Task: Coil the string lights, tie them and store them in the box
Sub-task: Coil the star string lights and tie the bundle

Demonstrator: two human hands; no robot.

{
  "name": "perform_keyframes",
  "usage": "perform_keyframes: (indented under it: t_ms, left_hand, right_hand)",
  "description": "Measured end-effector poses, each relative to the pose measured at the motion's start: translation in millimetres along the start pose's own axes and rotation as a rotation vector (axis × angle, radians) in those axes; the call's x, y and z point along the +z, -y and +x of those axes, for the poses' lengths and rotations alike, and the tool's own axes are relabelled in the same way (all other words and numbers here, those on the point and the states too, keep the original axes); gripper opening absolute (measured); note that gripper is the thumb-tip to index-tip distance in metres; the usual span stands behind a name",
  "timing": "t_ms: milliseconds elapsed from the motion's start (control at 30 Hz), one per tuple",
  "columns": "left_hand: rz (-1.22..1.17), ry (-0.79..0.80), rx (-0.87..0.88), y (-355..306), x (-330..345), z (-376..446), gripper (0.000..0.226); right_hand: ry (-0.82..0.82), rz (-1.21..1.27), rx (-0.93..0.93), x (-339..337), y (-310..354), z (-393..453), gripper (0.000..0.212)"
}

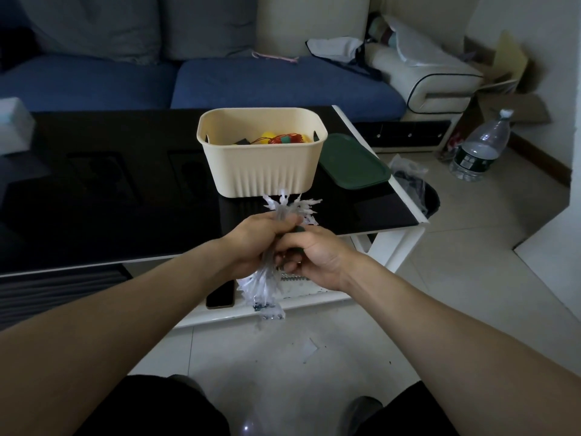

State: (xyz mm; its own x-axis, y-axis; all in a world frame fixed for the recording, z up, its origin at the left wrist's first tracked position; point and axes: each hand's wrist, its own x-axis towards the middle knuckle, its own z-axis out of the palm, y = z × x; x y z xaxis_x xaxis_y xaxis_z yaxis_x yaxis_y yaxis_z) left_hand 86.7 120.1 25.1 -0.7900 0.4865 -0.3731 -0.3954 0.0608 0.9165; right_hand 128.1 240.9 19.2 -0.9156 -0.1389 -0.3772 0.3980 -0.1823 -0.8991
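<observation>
Figure: bundling stage, head view. We hold the string lights point(284, 212) in mid-air above the near edge of the table point(125, 196), already gathered into a long, narrow bundle whose clear plastic tips fan out above our hands and hang below them. The left hand point(257, 240) is closed around the middle of the bundle; we judge this grip serves to keep the loops from springing apart. The right hand point(309, 253) meets it from the right, fingers curled onto a dark strip at the bundle's waist, probably the tie, though what the strip is cannot be told for certain. Both hands work close together, touching, which suits a wrapping or cinching motion at one point.

The beige box point(261, 171) stands on the table just beyond the hands, open-topped, so the finished bundle need only travel a short way forward and down. Inside it we see small coloured items, yellow and red among them. Its green lid point(355, 162) lies flat on the table just right of the box, leaving the opening free.

We judge coiling complete, tying under way, and storing not yet done.
</observation>
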Motion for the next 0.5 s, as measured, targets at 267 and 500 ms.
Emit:
perform_keyframes:
  t_ms: [267,500]
  left_hand:
    - [-0.047,-0.033,-0.019,0.1,-5.2,-1.6,0.014]
    - [-0.061,-0.049,-0.033,-0.2,-6.5,-2.9,0.031]
  right_hand:
    - [0.027,0.08,0.053,6.4,-0.7,5.5,0.023]
    - [0.023,0.193,0.131,8.3,1.4,5.2,0.026]
